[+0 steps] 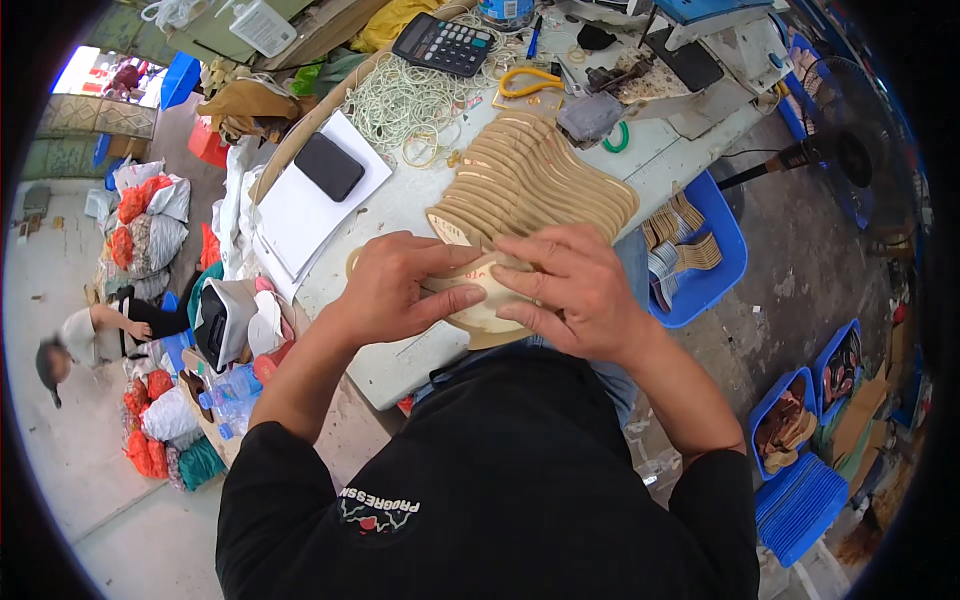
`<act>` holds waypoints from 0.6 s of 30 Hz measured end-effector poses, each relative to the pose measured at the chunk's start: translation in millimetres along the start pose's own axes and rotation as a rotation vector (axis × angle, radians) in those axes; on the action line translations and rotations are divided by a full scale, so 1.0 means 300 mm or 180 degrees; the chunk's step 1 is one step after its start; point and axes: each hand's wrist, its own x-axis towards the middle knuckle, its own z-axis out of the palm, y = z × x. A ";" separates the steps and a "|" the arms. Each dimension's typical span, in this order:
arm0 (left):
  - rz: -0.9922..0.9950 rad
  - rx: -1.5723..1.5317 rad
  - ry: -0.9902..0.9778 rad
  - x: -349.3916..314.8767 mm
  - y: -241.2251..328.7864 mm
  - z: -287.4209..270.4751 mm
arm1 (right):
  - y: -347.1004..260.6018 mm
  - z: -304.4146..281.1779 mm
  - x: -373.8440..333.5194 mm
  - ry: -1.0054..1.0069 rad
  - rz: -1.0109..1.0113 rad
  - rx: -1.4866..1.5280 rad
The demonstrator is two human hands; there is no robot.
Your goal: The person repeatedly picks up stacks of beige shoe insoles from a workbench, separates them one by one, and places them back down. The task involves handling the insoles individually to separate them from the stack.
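Observation:
Between my hands, at the table's near edge, is a beige shoe insole (pixel 482 322) with small red print on it. My left hand (pixel 392 288) grips it from the left side, thumb and index finger lying over its top. From the right, my right hand (pixel 572 290) holds it too, with bent fingers and thumb pressed on its surface. Both hands hide much of the insole's outline. Just beyond them lies a fanned row of overlapping beige insoles (pixel 540 185), almost touching my fingertips.
On the table (pixel 400 370) are white papers (pixel 285 225), a black phone (pixel 329 167), tangled rubber bands (pixel 400 115), a calculator (pixel 443 44) and yellow-handled scissors (pixel 530 82). A machine (pixel 690 60) stands far right. A blue bin (pixel 715 265) holds insoles beside a fan (pixel 850 155). Another person (pixel 85 335) is at left.

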 end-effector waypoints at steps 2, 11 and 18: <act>-0.0485 -0.0385 -0.0022 0.001 -0.028 0.005 | 0.020 -0.008 0.013 0.0346 0.0546 0.0159; -0.1589 -0.4760 0.0078 0.026 0.020 0.151 | 0.051 0.158 -0.037 0.0687 0.2706 0.4045; -0.1509 -0.5118 0.0287 0.066 0.060 0.155 | 0.059 0.070 -0.101 0.0026 0.2347 0.3410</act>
